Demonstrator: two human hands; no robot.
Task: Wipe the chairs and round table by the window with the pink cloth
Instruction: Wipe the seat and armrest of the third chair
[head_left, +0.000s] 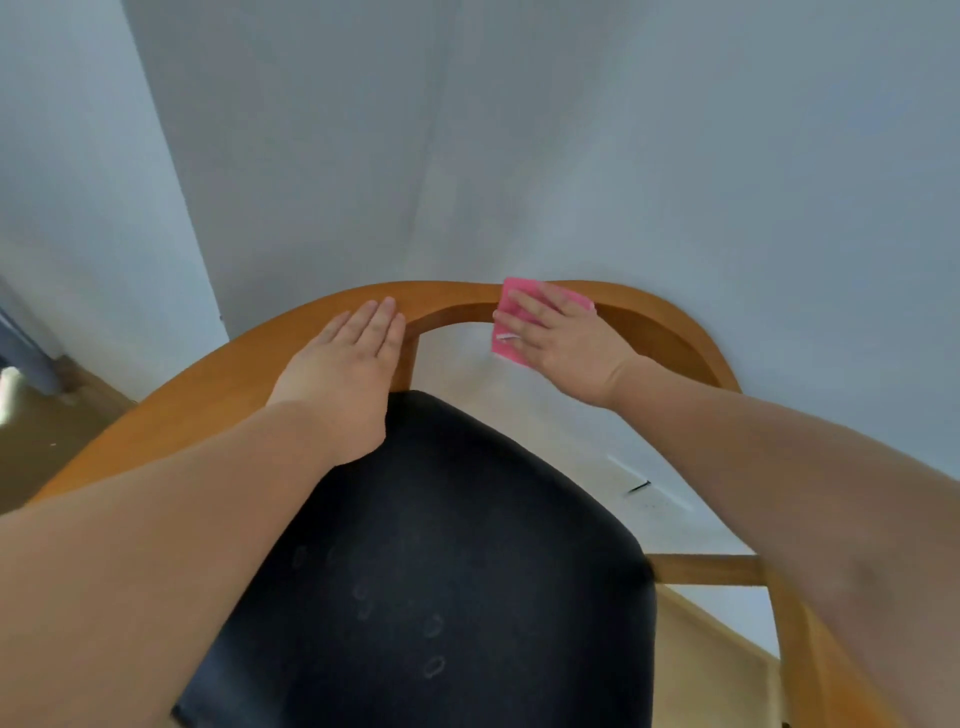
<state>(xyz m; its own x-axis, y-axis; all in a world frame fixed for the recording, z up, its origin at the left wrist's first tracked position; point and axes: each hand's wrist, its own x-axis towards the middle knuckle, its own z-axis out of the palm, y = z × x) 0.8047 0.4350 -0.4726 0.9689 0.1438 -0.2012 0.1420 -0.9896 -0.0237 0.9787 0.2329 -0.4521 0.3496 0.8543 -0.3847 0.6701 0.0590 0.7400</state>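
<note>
1. Setting: a pale grey-white wall (519, 130) closes the background; a strip of brown floor (47, 441) shows at lower left. The round table named in the task is not in view.
2. Chair (452, 299): a curved wooden top rail arcs in front of the wall above a black padded seat (441, 545), whose surface carries faint ring-shaped marks.
3. Left hand (348, 353): fingers straight and together, palm flat on the rail left of centre, probably steadying the chair against the wiping force.
4. Right hand (556, 338): fingers spread, pressing the pink cloth (511, 312) flat onto the rail's right half; it holds nothing else.
5. Pink cloth: folded, draped over the rail's top and inner face, likely so that one pass cleans both.
6. Stage, by judgement: chair rail in hand; seat and table apparently remain.
</note>
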